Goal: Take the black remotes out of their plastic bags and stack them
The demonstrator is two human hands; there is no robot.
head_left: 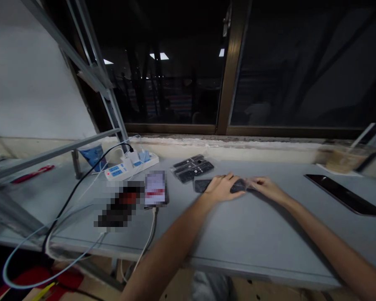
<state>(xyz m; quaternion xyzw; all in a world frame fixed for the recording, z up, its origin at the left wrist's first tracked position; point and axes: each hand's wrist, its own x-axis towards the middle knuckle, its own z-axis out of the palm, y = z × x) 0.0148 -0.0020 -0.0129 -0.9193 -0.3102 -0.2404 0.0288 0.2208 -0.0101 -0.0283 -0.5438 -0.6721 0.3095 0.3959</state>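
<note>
A black remote control [201,185] in a clear plastic bag lies on the grey table. My left hand [223,188] is laid across its middle, thumb on the near side and fingers over the far side. At the bag's right end, my right hand [265,186] pinches the clear plastic [249,184] between thumb and fingers. Just behind my left hand are several more black remote controls [194,170] in clear bags, lying side by side and partly overlapping. My left hand covers much of the held remote, so its buttons are hidden.
On the left lie two phones [156,189] with charging cables, near a white power strip [132,166] and a blue cup [93,157]. A dark tablet-like slab [344,195] and a drink cup with a straw [344,160] are on the right. Metal frame bars [56,154] cross the left side.
</note>
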